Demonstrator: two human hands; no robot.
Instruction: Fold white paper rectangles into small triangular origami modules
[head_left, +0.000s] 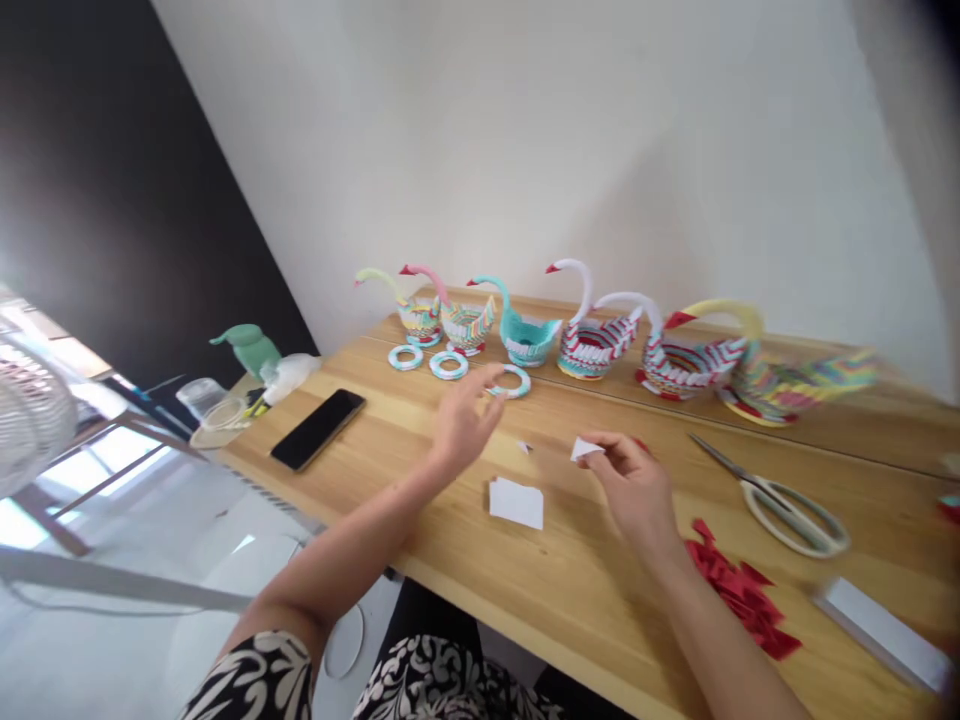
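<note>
Between the thumb and fingers of my right hand [630,485] is a small folded white paper piece [586,450]. My left hand [466,420] is raised over the table with its fingers apart and nothing in it, its fingertips near the rightmost blue-and-white ring [517,390]. Another small folded paper piece [524,447] lies on the wood between my hands. Closer to me rests a stack of white paper slips [516,503]. Beside my right forearm is a heap of red folded paper pieces [742,590].
Several folded-paper swans [531,340] line the back of the wooden table [450,560]. Two more rings [448,365] sit at the left. Scissors [780,505] and a white block [885,630] lie right; a phone [319,430] lies left. A fan [34,420] stands beyond the table's left edge.
</note>
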